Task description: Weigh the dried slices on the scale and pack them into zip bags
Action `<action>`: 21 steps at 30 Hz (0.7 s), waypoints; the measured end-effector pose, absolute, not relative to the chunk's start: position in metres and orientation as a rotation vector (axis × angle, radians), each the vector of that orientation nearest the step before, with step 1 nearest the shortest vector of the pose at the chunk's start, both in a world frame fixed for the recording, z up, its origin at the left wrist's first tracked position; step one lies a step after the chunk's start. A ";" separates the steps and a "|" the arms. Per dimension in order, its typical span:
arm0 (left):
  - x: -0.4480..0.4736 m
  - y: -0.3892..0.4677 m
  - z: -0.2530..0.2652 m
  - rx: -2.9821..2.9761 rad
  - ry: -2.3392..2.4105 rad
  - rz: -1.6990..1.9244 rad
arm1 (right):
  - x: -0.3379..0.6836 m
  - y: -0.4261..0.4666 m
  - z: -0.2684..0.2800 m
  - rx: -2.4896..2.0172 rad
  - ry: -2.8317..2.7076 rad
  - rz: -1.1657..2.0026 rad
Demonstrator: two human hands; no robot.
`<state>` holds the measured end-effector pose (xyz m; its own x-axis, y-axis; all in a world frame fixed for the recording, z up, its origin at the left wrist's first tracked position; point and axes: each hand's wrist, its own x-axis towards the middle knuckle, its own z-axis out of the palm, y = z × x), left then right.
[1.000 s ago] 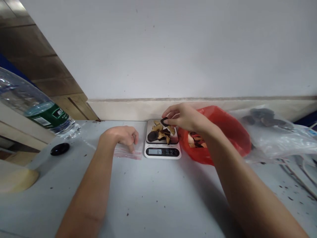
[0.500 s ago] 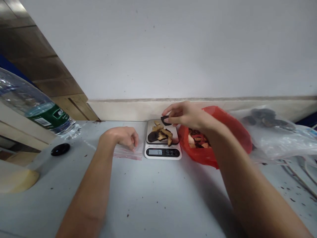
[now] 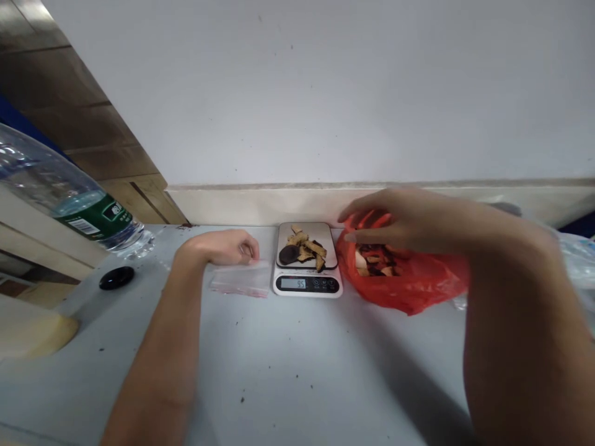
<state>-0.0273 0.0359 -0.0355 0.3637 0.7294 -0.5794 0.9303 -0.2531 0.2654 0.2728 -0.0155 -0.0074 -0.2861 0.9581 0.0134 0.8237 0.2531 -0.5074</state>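
Note:
A white digital kitchen scale (image 3: 307,284) stands between my hands, its display lit. Tan dried slices with dark edges (image 3: 310,249) and a dark round piece (image 3: 289,254) lie on its plate. Left of it, my left hand (image 3: 232,246) is closed, with curled fingertips at the upper edge of a flat clear zip-lock bag (image 3: 239,280). To the right, my right hand (image 3: 385,217) spreads thumb and fingers over the mouth of a red plastic bag (image 3: 409,294). Mixed dried pieces (image 3: 372,260) show inside. No piece is visible between those fingers.
A large water bottle (image 3: 100,214) and a black oval lid-like object (image 3: 116,278) are at the left. Behind my right arm is a clear plastic bag (image 3: 576,257), partly hidden. A white wall (image 3: 316,93) rises behind the table (image 3: 260,378), which has small dark crumbs.
My right hand has moved right from above the scale to the red bag, and the dark piece no longer shows in its fingers. My left hand has shifted slightly up and left.

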 end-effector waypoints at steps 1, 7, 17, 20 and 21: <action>-0.030 0.035 -0.031 2.069 1.428 -0.378 | 0.262 -0.016 -0.005 -1.649 -2.233 0.591; -0.026 0.024 -0.010 2.109 1.435 0.264 | 0.210 -0.015 -0.014 -1.268 -2.272 0.787; -0.010 0.011 -0.008 2.251 1.240 0.992 | 0.182 -0.004 -0.037 -1.525 -2.012 0.521; -0.012 0.010 -0.007 2.361 1.122 0.728 | 0.185 -0.002 -0.038 -1.412 -1.832 0.604; -0.012 0.010 -0.008 2.385 1.100 0.581 | 0.187 -0.002 -0.038 -1.350 -1.798 0.655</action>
